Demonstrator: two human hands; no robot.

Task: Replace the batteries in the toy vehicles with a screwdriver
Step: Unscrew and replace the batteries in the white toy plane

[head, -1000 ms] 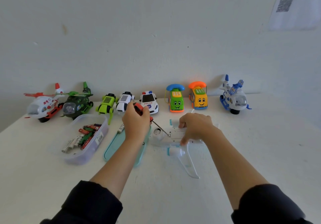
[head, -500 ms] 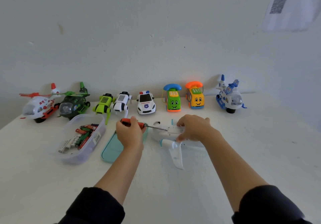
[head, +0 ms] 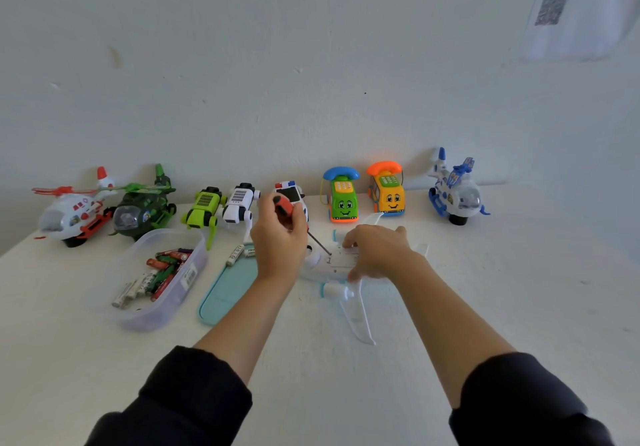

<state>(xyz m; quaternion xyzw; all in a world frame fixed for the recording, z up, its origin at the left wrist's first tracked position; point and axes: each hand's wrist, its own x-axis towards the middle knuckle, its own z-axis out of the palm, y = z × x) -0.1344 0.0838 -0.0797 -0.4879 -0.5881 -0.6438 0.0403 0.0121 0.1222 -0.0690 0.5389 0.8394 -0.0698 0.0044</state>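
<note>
Two bare hands work just past the middle of the worktop (head: 519,290), forearms reaching out from dark sleeves at the near edge. The right hand (head: 377,251) lies over a white plane (head: 341,269) that is turned belly-up, fingers spread and pressing on its underside to steady it; one wing points back toward the near edge. The left hand (head: 278,241) is wrapped round the red-and-black handle of a screwdriver (head: 294,219), so it is gripping the tool.

What the coming move turns on: the shaft slants down and to the right from the left hand, its tip touching, or all but touching, the plane's underside just left of the right hand's fingertips. The screw, if that is what the tip meets, is too small to make out. By my judgement the tool's long axis is tilted rather than square to the panel, so it may need raising before turning.

Left of the hands lies a teal lid (head: 225,290), with loose batteries (head: 239,253) at its far end; one shows lettering that starts "He", the rest unreadable. Further left a clear tub (head: 187,293) holds more batteries, with a white label too blurred to read.

Along the far edge, against the wall, stand a red-and-white helicopter (head: 69,213), a green helicopter (head: 142,208), a green robot (head: 202,208), a white robot (head: 239,206), a police car (head: 294,193) partly hidden behind the left hand, a green phone car (head: 343,200), an orange phone car (head: 389,193) and a blue helicopter (head: 457,196). A sheet with a QR code (head: 550,9) hangs on the wall at upper right.
</note>
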